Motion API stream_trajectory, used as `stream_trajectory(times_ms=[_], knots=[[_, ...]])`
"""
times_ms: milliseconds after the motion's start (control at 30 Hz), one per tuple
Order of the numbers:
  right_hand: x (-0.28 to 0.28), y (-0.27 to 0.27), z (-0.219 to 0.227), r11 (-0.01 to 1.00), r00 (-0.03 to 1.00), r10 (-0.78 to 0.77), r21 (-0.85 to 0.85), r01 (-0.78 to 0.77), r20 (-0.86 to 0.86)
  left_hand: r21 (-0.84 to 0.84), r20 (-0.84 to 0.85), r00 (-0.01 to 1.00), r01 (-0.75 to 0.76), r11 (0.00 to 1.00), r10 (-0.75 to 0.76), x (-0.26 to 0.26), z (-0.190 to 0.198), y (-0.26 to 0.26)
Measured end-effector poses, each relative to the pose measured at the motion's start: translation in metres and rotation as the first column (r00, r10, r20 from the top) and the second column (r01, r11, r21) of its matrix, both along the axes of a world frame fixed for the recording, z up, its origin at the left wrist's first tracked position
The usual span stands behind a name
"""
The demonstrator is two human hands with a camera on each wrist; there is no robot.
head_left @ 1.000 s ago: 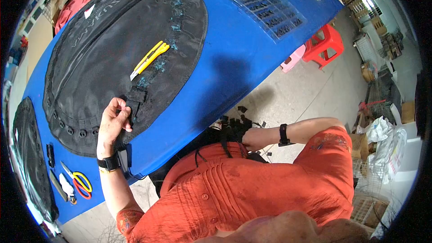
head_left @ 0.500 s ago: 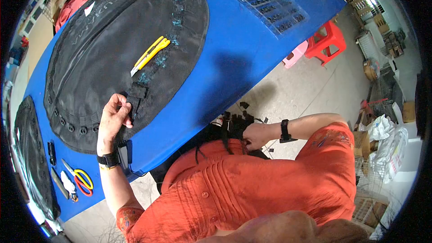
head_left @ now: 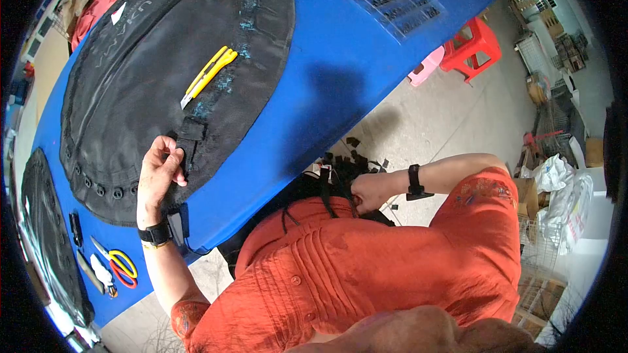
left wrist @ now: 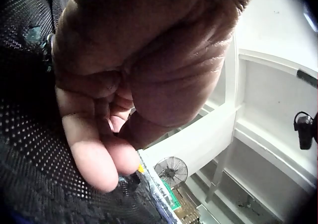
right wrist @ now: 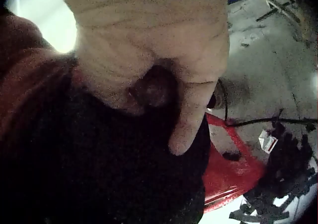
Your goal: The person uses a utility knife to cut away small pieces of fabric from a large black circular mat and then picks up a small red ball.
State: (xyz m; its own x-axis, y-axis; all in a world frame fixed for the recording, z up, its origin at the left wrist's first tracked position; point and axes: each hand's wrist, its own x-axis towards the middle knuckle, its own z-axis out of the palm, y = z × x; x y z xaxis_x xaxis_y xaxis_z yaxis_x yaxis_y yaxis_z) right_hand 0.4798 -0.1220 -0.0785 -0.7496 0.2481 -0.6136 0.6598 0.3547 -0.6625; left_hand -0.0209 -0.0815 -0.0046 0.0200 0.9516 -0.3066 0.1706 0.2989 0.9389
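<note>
In the head view, a large black oval fabric piece (head_left: 147,65) lies on the blue table. My left hand (head_left: 159,168) rests at its near edge, thumb and forefinger pinching a narrow black strip (head_left: 189,155) below a small black flap (head_left: 192,129). The left wrist view shows the hand's curled fingers (left wrist: 94,159) against black mesh (left wrist: 37,149); the pinch itself is mostly hidden. A yellow cutter (head_left: 209,75) lies on the fabric, blade out. My right hand (head_left: 371,191) is low at the lap beside black straps (head_left: 330,183); what its fingers hold is too dark to tell.
Scissors (head_left: 121,268) and other small tools lie at the table's left end, near another black piece (head_left: 49,222). A clear compartment tray (head_left: 392,0) with black parts stands at the far right. Beyond the edge are a red stool (head_left: 472,52) and black scraps on the floor.
The right hand has risen slightly from the lap, and more of its fingers show. The left hand keeps its pinch at the strip. The head view has shifted slightly.
</note>
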Motion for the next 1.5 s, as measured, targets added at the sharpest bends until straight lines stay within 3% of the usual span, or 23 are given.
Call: stream_trajectory(times_ms=[100,233,433,533,600,667,700,733,800,833,933,1000,1067,1100,1233,1333,1433,1500], knots=[[0.004,0.008,-0.006,0.996,0.996,0.085,-0.012,-0.084,0.042,0.002,-0.007,1.0,-0.005,1.0,0.005,0.002,0.002,0.0],[0.011,0.026,-0.003,0.965,0.967,0.241,-0.085,-0.248,-0.085,-0.005,-0.03,1.0,0.007,1.0,-0.007,0.003,0.004,0.0],[0.004,0.039,0.018,0.916,0.982,0.142,-0.392,-0.084,0.121,-0.005,-0.018,1.0,0.006,1.0,-0.006,0.0,0.003,-0.001],[-0.008,0.065,0.051,0.897,0.976,0.119,-0.441,-0.028,0.181,-0.015,0.0,1.0,0.004,1.0,-0.004,0.002,0.008,-0.001],[-0.008,0.081,0.079,0.878,0.986,-0.141,-0.449,0.167,0.091,-0.049,-0.01,1.0,0.024,0.999,-0.025,0.0,0.015,-0.003],[-0.025,0.087,0.12,0.919,0.936,-0.308,-0.307,0.246,-0.171,-0.084,-0.071,0.997,0.025,0.996,-0.031,0.005,0.028,-0.003],[-0.032,0.092,0.124,0.903,0.903,-0.367,-0.317,0.289,-0.224,-0.056,-0.142,0.99,0.009,0.998,-0.017,0.007,0.032,-0.005],[-0.043,0.092,0.139,0.905,0.871,-0.407,-0.25,0.344,-0.274,-0.019,-0.274,0.961,-0.027,0.999,0.021,0.014,0.042,-0.008],[-0.061,0.092,0.139,0.872,0.762,-0.489,-0.208,0.443,-0.425,0.22,-0.475,0.871,-0.018,0.975,0.123,0.013,0.032,-0.011],[-0.072,0.093,0.137,0.855,0.721,-0.513,-0.204,0.477,-0.465,0.313,-0.452,0.878,-0.008,0.95,0.156,0.024,0.042,-0.015],[-0.109,0.091,0.147,0.874,0.711,-0.392,0.004,0.486,-0.584,0.014,-0.158,0.987,0.007,1.0,-0.005,0.064,0.096,-0.032],[-0.131,0.089,0.143,0.887,0.68,-0.243,0.124,0.444,-0.692,-0.07,0.009,0.99,0.14,0.988,-0.14,0.081,0.102,-0.036],[-0.152,0.089,0.143,0.878,0.648,-0.107,0.234,0.417,-0.754,0.046,0.205,0.95,0.229,0.972,-0.233,0.091,0.085,-0.043],[-0.161,0.089,0.146,0.869,0.633,-0.016,0.302,0.391,-0.774,0.038,0.201,0.945,0.257,0.966,-0.259,0.095,0.089,-0.043],[-0.186,0.085,0.148,0.912,0.612,-0.031,0.229,0.341,-0.79,0.056,0.31,0.931,0.184,0.981,-0.192,0.09,0.082,-0.044],[-0.196,0.084,0.152,0.894,0.607,0.071,0.321,0.314,-0.792,0.08,0.392,0.907,0.133,0.988,-0.153,0.082,0.081,-0.047],[-0.203,0.084,0.143,0.91,0.553,0.069,0.28,0.306,-0.83,0.118,0.441,0.884,0.115,0.986,-0.156,0.074,0.08,-0.051],[-0.203,0.081,0.143,0.946,0.58,-0.05,0.148,0.289,-0.813,0.127,0.503,0.85,0.108,0.986,-0.158,0.068,0.075,-0.053]])
